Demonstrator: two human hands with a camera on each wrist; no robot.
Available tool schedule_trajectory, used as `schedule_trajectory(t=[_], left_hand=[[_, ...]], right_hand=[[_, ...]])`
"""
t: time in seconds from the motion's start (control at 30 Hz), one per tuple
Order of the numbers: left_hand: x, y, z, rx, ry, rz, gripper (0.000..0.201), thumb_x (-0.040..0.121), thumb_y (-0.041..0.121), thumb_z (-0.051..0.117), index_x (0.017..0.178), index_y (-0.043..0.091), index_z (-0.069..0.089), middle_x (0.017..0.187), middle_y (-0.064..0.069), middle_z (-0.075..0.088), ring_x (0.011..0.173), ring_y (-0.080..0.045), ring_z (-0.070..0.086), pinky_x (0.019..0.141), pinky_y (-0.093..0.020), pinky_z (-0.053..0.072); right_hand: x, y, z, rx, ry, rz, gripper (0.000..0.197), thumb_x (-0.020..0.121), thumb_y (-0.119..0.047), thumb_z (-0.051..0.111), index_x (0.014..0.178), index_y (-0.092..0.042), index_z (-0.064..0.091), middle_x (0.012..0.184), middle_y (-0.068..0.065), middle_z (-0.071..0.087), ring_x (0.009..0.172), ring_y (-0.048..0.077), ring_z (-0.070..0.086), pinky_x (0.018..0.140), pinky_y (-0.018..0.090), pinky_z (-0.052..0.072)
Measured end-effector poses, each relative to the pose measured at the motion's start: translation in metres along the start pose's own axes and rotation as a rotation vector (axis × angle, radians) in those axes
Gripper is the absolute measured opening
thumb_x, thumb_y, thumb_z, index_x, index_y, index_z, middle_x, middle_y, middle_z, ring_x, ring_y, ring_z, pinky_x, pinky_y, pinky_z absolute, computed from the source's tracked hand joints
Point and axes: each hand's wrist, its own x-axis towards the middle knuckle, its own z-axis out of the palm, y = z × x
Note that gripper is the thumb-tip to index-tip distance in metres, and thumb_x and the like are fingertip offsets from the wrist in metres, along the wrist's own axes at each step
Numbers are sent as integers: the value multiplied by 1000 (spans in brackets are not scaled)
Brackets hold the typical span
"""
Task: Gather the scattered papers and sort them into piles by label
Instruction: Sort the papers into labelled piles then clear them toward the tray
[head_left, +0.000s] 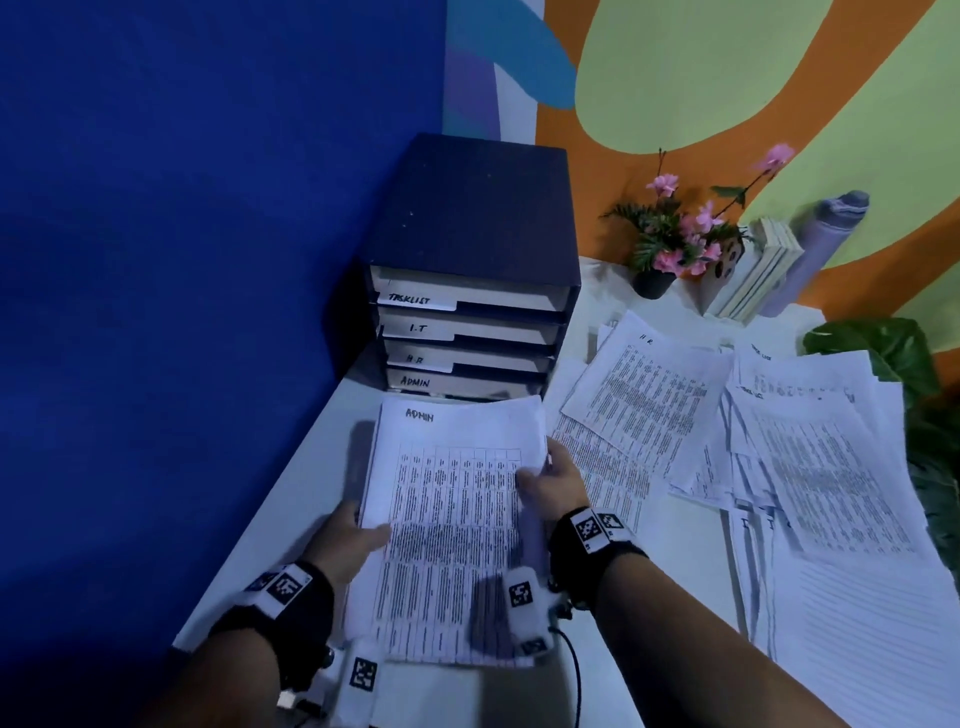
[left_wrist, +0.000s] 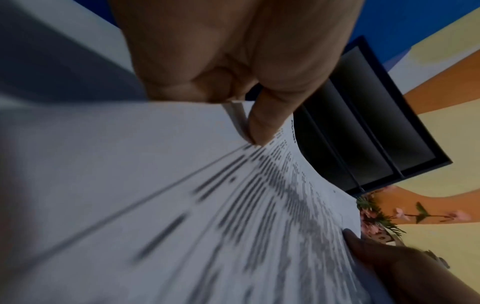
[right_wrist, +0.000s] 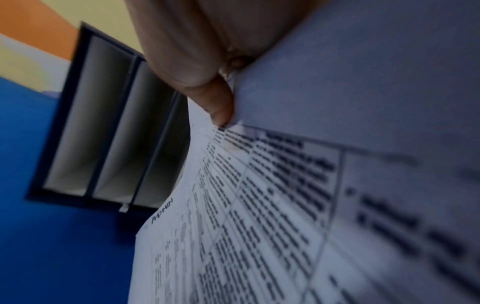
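A stack of printed sheets headed ADMIN (head_left: 452, 519) is held above the white table, just in front of the dark file organiser (head_left: 470, 270). My left hand (head_left: 353, 540) grips its left edge, thumb on top (left_wrist: 262, 125). My right hand (head_left: 553, 483) pinches its right edge, thumb on the print (right_wrist: 218, 102). The organiser's shelves are labelled TASKLIST, I.T, H.R and ADMIN (head_left: 415, 382), and the ADMIN stack's (right_wrist: 233, 205) far edge points at the lowest shelf. More papers (head_left: 649, 395), one headed H.R, lie scattered to the right, with another heap (head_left: 826, 457) beyond.
A blue partition (head_left: 208, 260) stands along the left side of the white table (head_left: 675, 551). A pot of pink flowers (head_left: 670, 244), leaning books (head_left: 753, 275) and a grey roll (head_left: 826, 239) sit at the back right. A leafy plant (head_left: 883, 353) borders the right edge.
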Motion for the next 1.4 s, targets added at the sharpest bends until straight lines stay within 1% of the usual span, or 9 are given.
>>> schedule_trajectory(t=[0.2,0.43,0.6,0.8,0.93,1.07,1.2,1.3,1.4], left_hand=[[-5,-3,-21,-162,-139,-64,28,92,7,61,117,20,59,112,-5,71,103,-26,67,92,-48,52],[-7,7,-33,-218,-228,-92,30,95,16,58,120,32,52,113,-9,68,65,-29,63,51,-27,46],[11,10,-25,-198,-178,-85,33,98,9,51,127,21,47,117,-13,63,65,-26,66,51,-27,48],[42,19,-20,-268,-32,-44,31,98,3,49,128,9,46,110,-16,60,58,-19,66,51,-24,54],[77,46,-6,-289,24,2,29,98,2,47,127,2,48,96,-15,61,51,-12,64,45,-19,50],[120,78,13,-331,34,12,46,99,1,44,143,7,32,112,-18,54,68,-18,63,48,-17,53],[157,107,33,-424,50,18,62,99,-1,43,152,12,14,125,-21,50,71,-19,63,50,-19,55],[184,118,44,-578,91,-48,50,99,-3,41,146,-2,25,127,-21,50,75,-22,62,53,-25,58],[205,124,44,-181,143,-57,52,99,7,38,148,-2,22,151,-18,34,125,-25,49,98,-29,45]], right_hand=[[41,-4,15,31,58,111,43,87,2,60,123,-20,57,102,15,69,75,27,61,71,39,53],[74,-4,24,44,52,163,38,88,9,58,119,-13,57,93,8,67,79,27,61,69,36,52],[86,-10,21,-17,81,152,35,92,10,52,118,-13,53,98,14,61,66,22,55,36,17,45],[89,-21,37,-238,3,40,34,94,-21,55,127,-12,50,104,13,67,92,32,65,79,39,53],[81,-17,26,-392,-43,19,22,95,-31,53,110,-16,49,86,11,63,67,23,61,62,28,48],[76,-10,10,-145,-61,23,28,94,-15,56,120,-23,50,93,9,65,79,34,71,70,44,59],[65,-10,-14,-57,-63,-13,43,97,-6,53,136,-22,43,104,-2,65,80,23,68,64,28,55],[58,-2,-34,-16,-18,-53,32,98,-2,51,126,-15,52,103,2,60,63,12,68,55,19,51],[51,7,-54,-61,10,-79,26,98,-1,49,116,-17,58,103,1,61,60,5,67,55,17,51]])
